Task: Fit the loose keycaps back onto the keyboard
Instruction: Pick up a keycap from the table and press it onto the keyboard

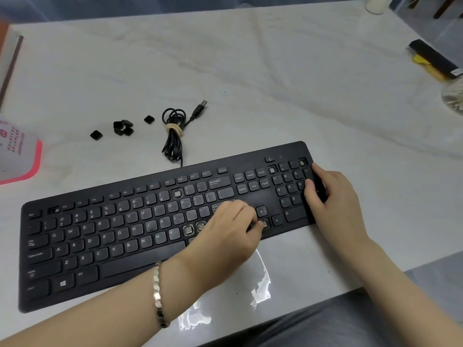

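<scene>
The black keyboard [140,236] lies slanted across the white table. Several sockets stand bare: in the number row [177,193], two beside the K row [188,229], two at the numpad top [272,170], and one among the arrow keys [265,223]. My left hand [230,229] rests over the arrow cluster with its fingertips bunched at that arrow socket; whether a keycap sits between them is hidden. My right hand [328,191] grips the keyboard's right edge, thumb on the numpad. Several loose black keycaps [122,127] lie beyond the keyboard at the left, one [96,135] apart, another [149,119] nearer the cable.
The keyboard's coiled USB cable [172,128] lies behind it, by the keycaps. A pink-edged white item [22,151] sits at the left edge. A black and yellow object [433,60] and a glass vessel [453,96] stand at the far right. The table's front edge runs below my forearms.
</scene>
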Action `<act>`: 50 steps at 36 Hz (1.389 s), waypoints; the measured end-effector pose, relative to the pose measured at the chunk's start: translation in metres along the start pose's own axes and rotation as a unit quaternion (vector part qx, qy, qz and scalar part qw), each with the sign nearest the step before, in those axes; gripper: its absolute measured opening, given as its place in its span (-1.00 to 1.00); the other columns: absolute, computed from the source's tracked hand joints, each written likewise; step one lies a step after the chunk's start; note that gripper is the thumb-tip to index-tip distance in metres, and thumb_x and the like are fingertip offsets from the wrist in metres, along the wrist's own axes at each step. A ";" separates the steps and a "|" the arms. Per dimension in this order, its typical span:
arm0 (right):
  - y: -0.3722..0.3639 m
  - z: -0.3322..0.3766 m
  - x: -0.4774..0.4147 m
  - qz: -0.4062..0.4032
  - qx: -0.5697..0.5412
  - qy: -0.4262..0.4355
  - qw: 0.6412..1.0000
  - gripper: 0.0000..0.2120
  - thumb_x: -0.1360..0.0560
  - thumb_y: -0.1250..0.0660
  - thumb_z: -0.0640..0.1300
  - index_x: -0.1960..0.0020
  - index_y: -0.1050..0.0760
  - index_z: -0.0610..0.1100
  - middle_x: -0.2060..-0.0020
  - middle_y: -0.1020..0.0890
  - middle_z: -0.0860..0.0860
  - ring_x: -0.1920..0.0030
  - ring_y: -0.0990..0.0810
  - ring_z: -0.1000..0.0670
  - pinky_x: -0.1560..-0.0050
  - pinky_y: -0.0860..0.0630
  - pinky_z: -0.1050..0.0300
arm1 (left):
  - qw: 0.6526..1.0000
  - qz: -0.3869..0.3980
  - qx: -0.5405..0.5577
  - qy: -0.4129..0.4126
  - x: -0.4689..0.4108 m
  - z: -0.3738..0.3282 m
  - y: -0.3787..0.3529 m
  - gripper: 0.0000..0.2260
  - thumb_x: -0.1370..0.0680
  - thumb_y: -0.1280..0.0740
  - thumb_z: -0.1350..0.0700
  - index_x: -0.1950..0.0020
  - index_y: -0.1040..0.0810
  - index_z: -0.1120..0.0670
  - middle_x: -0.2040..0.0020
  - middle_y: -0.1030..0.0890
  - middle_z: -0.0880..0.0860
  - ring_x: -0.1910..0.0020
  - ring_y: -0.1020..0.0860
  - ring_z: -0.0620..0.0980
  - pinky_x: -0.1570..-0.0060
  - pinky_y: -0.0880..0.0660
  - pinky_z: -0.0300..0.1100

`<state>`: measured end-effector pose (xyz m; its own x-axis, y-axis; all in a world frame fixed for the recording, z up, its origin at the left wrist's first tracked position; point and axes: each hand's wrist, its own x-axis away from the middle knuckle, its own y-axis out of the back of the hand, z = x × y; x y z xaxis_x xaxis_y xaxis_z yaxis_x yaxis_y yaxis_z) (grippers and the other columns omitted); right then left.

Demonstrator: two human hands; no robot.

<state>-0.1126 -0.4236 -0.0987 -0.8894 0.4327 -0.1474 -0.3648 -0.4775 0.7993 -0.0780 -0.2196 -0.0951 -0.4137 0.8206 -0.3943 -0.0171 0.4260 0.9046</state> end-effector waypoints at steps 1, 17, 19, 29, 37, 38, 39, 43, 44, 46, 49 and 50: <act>0.000 0.000 0.000 0.000 0.000 -0.001 1.000 -0.63 -0.50 -0.24 -0.17 -0.29 -0.39 -0.19 0.03 -0.55 -0.14 -0.01 -0.46 -0.11 -0.04 -0.30 0.20 | 1.000 0.004 -0.003 -0.001 0.000 0.000 0.000 -0.93 -0.47 -0.32 0.31 0.20 -0.57 0.26 0.30 -0.51 0.13 0.30 -0.44 0.11 0.27 -0.37 -0.08; -0.003 -0.003 0.000 -0.012 0.007 0.009 1.000 -0.64 -0.50 -0.23 -0.15 -0.28 -0.40 -0.21 0.02 -0.56 -0.17 -0.03 -0.47 -0.13 0.00 -0.25 0.31 | 0.999 0.000 0.038 0.010 0.004 0.000 -0.007 -0.89 -0.50 -0.28 0.28 0.02 -0.38 0.22 0.24 -0.51 0.14 0.24 -0.44 0.11 0.28 -0.46 -0.05; -0.003 -0.003 0.000 -0.013 0.007 0.010 1.000 -0.60 -0.48 -0.19 -0.09 -0.28 -0.40 -0.21 0.03 -0.56 -0.16 -0.01 -0.47 -0.12 0.00 -0.25 0.32 | 0.999 0.005 0.046 0.025 0.006 0.002 -0.009 -0.90 -0.50 -0.27 0.26 0.01 -0.45 0.25 0.19 -0.50 0.13 0.18 -0.40 0.08 0.22 -0.43 -0.07; -0.004 -0.003 0.001 -0.014 -0.006 0.005 1.000 -0.64 -0.50 -0.24 -0.18 -0.29 -0.40 -0.19 -0.01 -0.55 -0.15 -0.06 -0.46 -0.11 -0.05 -0.27 0.29 | 0.999 -0.013 0.039 -0.036 0.014 0.017 -0.013 -0.84 -0.49 -0.31 0.26 -0.06 -0.51 0.17 -0.10 -0.45 0.05 -0.10 -0.42 0.06 -0.06 -0.36 -0.09; -0.005 -0.004 0.001 -0.017 0.001 0.011 1.000 -0.64 -0.49 -0.26 -0.22 -0.28 -0.40 -0.22 0.01 -0.56 -0.18 -0.05 -0.47 -0.14 -0.02 -0.24 0.33 | 0.999 0.000 0.014 -0.048 0.013 0.023 -0.009 -0.76 -0.41 -0.37 0.23 -0.07 -0.52 0.07 0.01 -0.61 0.10 -0.04 -0.44 0.06 -0.02 -0.32 -0.09; -0.005 -0.004 0.001 -0.017 0.001 0.010 1.000 -0.65 -0.49 -0.26 -0.22 -0.28 -0.40 -0.22 0.01 -0.56 -0.18 -0.05 -0.47 -0.14 -0.02 -0.24 0.34 | 0.999 0.002 0.012 -0.051 0.012 0.023 -0.008 -0.75 -0.40 -0.36 0.23 -0.06 -0.53 0.08 0.03 -0.61 0.09 -0.03 -0.44 0.06 -0.01 -0.32 -0.09; -0.005 -0.004 0.000 -0.017 0.000 0.009 1.000 -0.64 -0.49 -0.25 -0.22 -0.28 -0.40 -0.22 0.01 -0.56 -0.18 -0.06 -0.47 -0.14 -0.03 -0.23 0.34 | 0.999 0.004 0.011 -0.053 0.010 0.022 -0.007 -0.76 -0.39 -0.36 0.25 -0.04 -0.55 0.08 0.05 -0.60 0.09 -0.01 -0.44 0.05 0.00 -0.31 -0.10; -0.003 -0.002 0.001 -0.006 0.002 0.007 1.000 -0.64 -0.50 -0.24 -0.20 -0.29 -0.39 -0.21 -0.01 -0.55 -0.17 -0.08 -0.46 -0.14 -0.04 -0.23 0.33 | 0.998 0.003 0.028 -0.049 0.001 0.021 -0.008 -0.84 -0.41 -0.33 0.26 0.05 -0.61 0.10 0.08 -0.59 0.10 0.02 -0.44 0.06 0.03 -0.31 -0.10; -0.003 -0.002 0.001 -0.002 0.002 0.007 1.000 -0.63 -0.51 -0.23 -0.19 -0.30 -0.38 -0.20 -0.02 -0.55 -0.17 -0.09 -0.45 -0.13 -0.05 -0.23 0.31 | 0.998 -0.001 0.033 -0.044 0.001 0.020 -0.008 -0.85 -0.42 -0.33 0.26 0.06 -0.62 0.10 0.09 -0.59 0.11 0.03 -0.44 0.06 0.03 -0.32 -0.10; -0.001 -0.002 0.001 0.005 -0.002 0.003 1.000 -0.63 -0.51 -0.21 -0.17 -0.31 -0.37 -0.19 -0.03 -0.55 -0.15 -0.11 -0.44 -0.12 -0.07 -0.24 0.29 | 0.999 -0.007 0.043 -0.033 0.003 0.020 -0.009 -0.85 -0.45 -0.32 0.25 0.04 -0.62 0.11 0.11 -0.58 0.11 0.03 -0.44 0.06 0.03 -0.34 -0.10; -0.001 0.000 0.001 0.006 -0.003 -0.001 1.000 -0.62 -0.52 -0.20 -0.16 -0.32 -0.36 -0.18 -0.05 -0.54 -0.15 -0.13 -0.42 -0.10 -0.05 -0.21 0.33 | 0.998 -0.012 0.059 -0.024 0.003 0.018 -0.008 -0.86 -0.50 -0.29 0.19 0.06 -0.63 0.14 0.08 -0.60 0.12 0.01 -0.45 0.06 0.01 -0.36 -0.10; -0.002 0.000 0.001 0.005 -0.001 0.000 1.000 -0.62 -0.52 -0.19 -0.16 -0.32 -0.36 -0.18 -0.05 -0.54 -0.15 -0.13 -0.42 -0.10 -0.03 -0.20 0.35 | 0.998 -0.012 0.063 -0.021 0.003 0.018 -0.008 -0.87 -0.50 -0.30 0.18 0.06 -0.63 0.14 0.06 -0.61 0.12 0.00 -0.45 0.06 0.01 -0.36 -0.10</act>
<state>-0.1126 -0.4223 -0.1001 -0.8930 0.4280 -0.1393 -0.3563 -0.4831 0.7998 -0.0626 -0.2136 -0.1066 -0.3760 0.8239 -0.4240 0.0885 0.4874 0.8687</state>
